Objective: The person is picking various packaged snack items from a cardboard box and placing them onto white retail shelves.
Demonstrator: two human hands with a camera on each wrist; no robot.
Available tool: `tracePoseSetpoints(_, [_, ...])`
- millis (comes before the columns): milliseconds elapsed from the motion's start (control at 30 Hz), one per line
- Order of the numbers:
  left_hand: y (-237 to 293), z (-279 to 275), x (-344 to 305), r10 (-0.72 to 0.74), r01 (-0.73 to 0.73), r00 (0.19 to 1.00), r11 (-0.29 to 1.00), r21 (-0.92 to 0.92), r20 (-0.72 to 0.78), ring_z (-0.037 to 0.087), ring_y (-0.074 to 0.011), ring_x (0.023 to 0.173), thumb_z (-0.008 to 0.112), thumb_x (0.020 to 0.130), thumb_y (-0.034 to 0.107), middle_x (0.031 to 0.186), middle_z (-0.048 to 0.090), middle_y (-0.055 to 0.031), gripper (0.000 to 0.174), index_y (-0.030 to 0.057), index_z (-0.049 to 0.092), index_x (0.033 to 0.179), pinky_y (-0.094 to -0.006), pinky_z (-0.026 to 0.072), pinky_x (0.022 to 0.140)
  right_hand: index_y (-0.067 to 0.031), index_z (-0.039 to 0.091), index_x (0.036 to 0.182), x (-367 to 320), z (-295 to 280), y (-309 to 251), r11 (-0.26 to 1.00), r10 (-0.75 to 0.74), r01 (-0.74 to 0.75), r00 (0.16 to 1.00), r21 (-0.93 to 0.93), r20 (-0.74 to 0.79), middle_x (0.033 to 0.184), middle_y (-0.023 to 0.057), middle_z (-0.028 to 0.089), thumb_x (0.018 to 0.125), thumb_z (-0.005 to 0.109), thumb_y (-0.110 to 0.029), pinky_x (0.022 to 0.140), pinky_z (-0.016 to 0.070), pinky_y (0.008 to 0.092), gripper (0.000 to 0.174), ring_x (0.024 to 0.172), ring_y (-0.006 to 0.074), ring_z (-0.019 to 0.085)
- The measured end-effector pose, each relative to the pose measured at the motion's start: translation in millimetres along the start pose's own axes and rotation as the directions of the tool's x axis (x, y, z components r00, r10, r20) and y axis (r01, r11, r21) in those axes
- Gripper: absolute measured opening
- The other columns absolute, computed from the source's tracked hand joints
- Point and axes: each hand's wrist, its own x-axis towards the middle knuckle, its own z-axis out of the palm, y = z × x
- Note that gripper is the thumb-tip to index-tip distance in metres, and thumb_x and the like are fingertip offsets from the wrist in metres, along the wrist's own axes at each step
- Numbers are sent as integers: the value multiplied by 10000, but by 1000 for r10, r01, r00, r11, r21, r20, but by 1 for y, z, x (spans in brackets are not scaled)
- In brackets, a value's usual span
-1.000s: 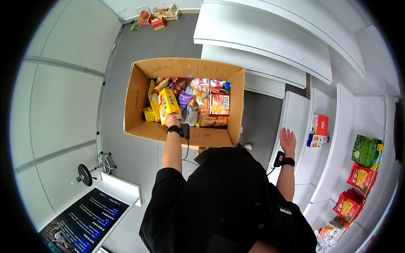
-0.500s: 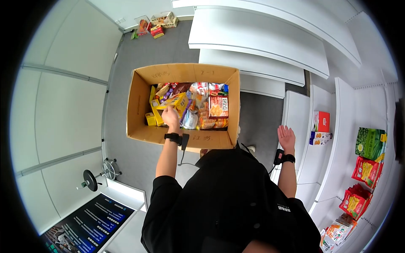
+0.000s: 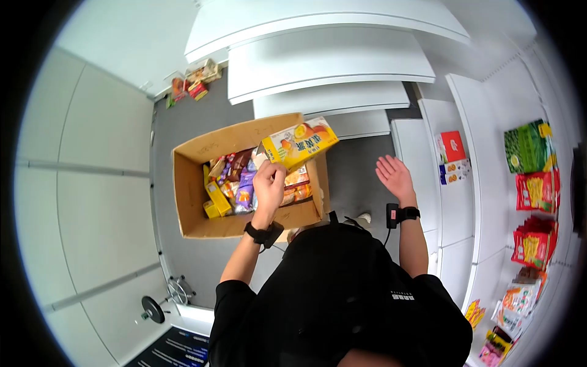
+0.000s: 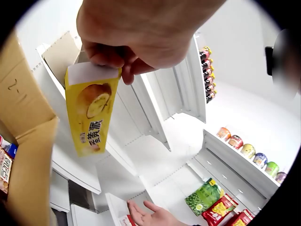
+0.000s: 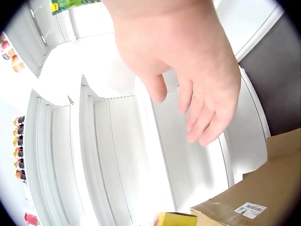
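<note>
My left hand [image 3: 269, 185] grips one end of a yellow snack box [image 3: 299, 144] with a pie picture on it, held above the big cardboard box [image 3: 189, 202]. In the left wrist view the yellow snack box [image 4: 92, 113] hangs from the curled fingers and thumb. Inside the cardboard box lie purple packets [image 3: 245, 189], smaller yellow boxes [image 3: 217, 199] and other snacks, partly hidden by my left arm. My right hand [image 3: 396, 177] is held out to the right of the cardboard box, palm up and fingers extended, with nothing in it.
White shelves [image 3: 330, 61] stand ahead, beyond the cardboard box. Along the right, shelves bear a red box [image 3: 452, 147], a green bag [image 3: 527, 148] and red snack bags [image 3: 538, 191]. Several packages [image 3: 197, 90] sit on the floor at far left. A wheeled stool [image 3: 177, 290] stands at lower left.
My left hand has lifted the yellow snack box out of the cardboard box and carried it to the right. My head view has turned rightward. The right hand stays held out with nothing in it.
</note>
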Motion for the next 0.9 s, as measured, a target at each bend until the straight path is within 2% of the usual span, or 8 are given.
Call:
tracePoseSetpoints(233, [55,42,-6,205,-171,956,971,-169,210,516,-178,599,541,771,20,641,528,-86,121,-20,578,663,-281,397,556,-86,427,1275,-35,7,-16,971,182,-161,977,-177,109,1316,140,425,894,535,-388,966,398,492,498,1152,296,470])
tracePoseSetpoints(300, [67,55,-9,224,-181,936,967,-177,271,520,-181,600,539,758,11,646,533,-86,108,-20,575,661,-279,397,558,-97,411,1289,-47,3,-17,958,216,-178,964,-225,157,1322,125,409,890,532,-419,956,403,502,527,1142,289,472])
tracePoseSetpoints(367, [75,69,-12,241,-192,917,965,-178,317,522,-180,602,541,749,13,648,535,-85,95,-13,580,666,-278,399,559,-100,407,1291,-62,2,-21,943,221,-166,960,-288,171,1245,96,463,897,534,-391,943,414,502,506,1102,279,497])
tracePoseSetpoints(433, [76,85,-14,300,-242,891,949,-203,341,506,-179,585,543,739,13,634,518,-81,92,-11,563,652,-279,380,538,-109,430,1268,-75,-10,-25,923,180,-95,964,-374,198,1178,65,509,904,536,-364,901,443,445,457,1049,224,524])
tracePoseSetpoints(500, [83,97,-12,346,-276,860,934,-229,376,495,-178,575,545,736,13,628,508,-78,97,-11,552,642,-279,368,528,-116,439,1259,-85,-23,-32,896,177,-101,974,-433,141,1152,46,527,903,542,-360,865,453,394,444,1017,180,531])
tracePoseSetpoints(633, [99,127,-14,364,-239,806,922,-306,466,465,-161,578,538,735,3,627,478,-72,98,-15,529,639,-268,347,532,-117,441,1256,-106,-54,-46,889,146,-91,985,-449,89,1131,19,537,897,551,-368,805,452,313,452,979,124,532])
tracePoseSetpoints(767, [112,160,-14,427,-235,719,892,-387,547,452,-154,580,540,733,5,640,474,-67,78,-18,536,659,-267,346,532,-89,420,1270,-146,-56,-63,928,40,10,991,-373,125,1142,34,535,878,585,-330,822,442,334,489,991,146,531])
tracePoseSetpoints(900, [129,191,-19,472,-241,636,873,-423,611,460,-161,585,540,733,6,649,477,-65,68,-16,536,669,-268,352,534,-102,357,1350,-158,-91,-75,941,25,1,997,-337,72,1236,60,481,840,637,-307,887,415,351,618,1099,192,475])
